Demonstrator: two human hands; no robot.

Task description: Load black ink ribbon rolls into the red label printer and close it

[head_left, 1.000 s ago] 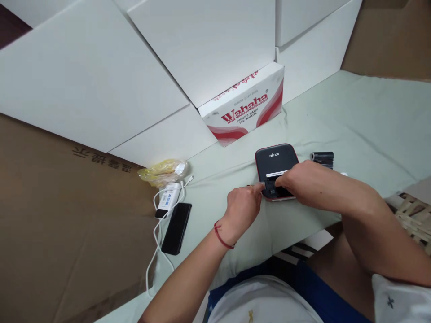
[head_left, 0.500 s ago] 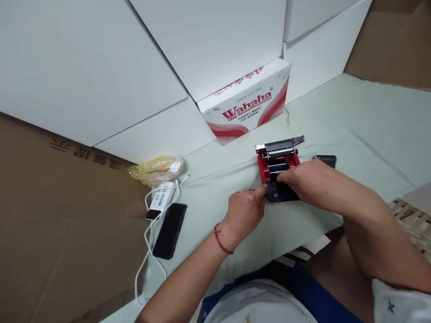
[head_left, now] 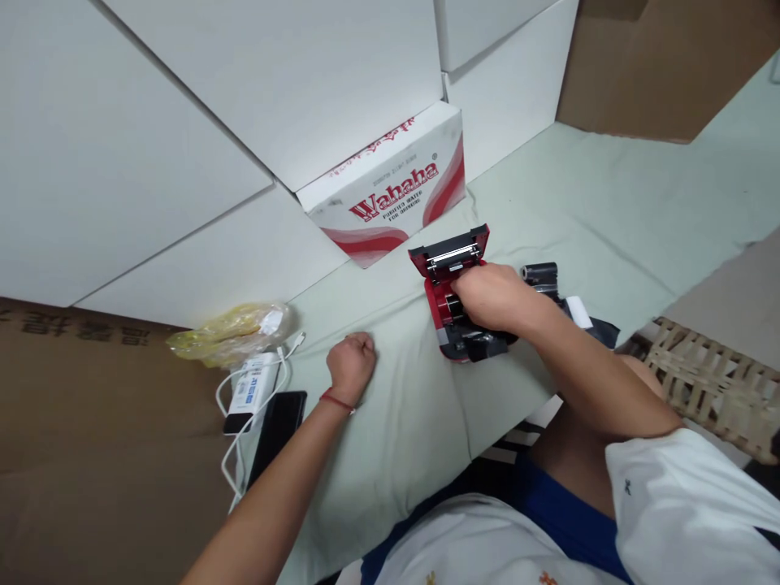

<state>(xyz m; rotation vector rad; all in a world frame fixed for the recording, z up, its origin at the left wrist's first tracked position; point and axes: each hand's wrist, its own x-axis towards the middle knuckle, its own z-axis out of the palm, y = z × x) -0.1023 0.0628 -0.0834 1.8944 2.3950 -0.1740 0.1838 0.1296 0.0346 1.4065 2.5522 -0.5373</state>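
Note:
A small red-and-black device with metal rollers (head_left: 448, 337) stands on the cloth, its black lid (head_left: 451, 250) raised. My right hand (head_left: 491, 299) reaches into the device from the right, fingers bent and pressed together. Their tips are partly hidden inside, so I cannot make out what they pinch. A piece of shiny black film (head_left: 487, 345) hangs over the device's front edge, below my right hand. My left hand (head_left: 352, 363) rests on the cloth as a loose fist, apart from the device, with nothing visible in it.
Right of the device lie a black roll (head_left: 539, 276) and a small white piece (head_left: 576, 311). A Wahaha water carton (head_left: 390, 195) stands behind. On the left are a yellow plastic bag (head_left: 228, 335), a white power bank (head_left: 253, 386) with a cable, and a phone (head_left: 277, 435).
My left hand has let go of the device's left edge and drawn back leftward. My right hand has moved toward the lid hinge. Black film now shows at the front. The view has shifted right.

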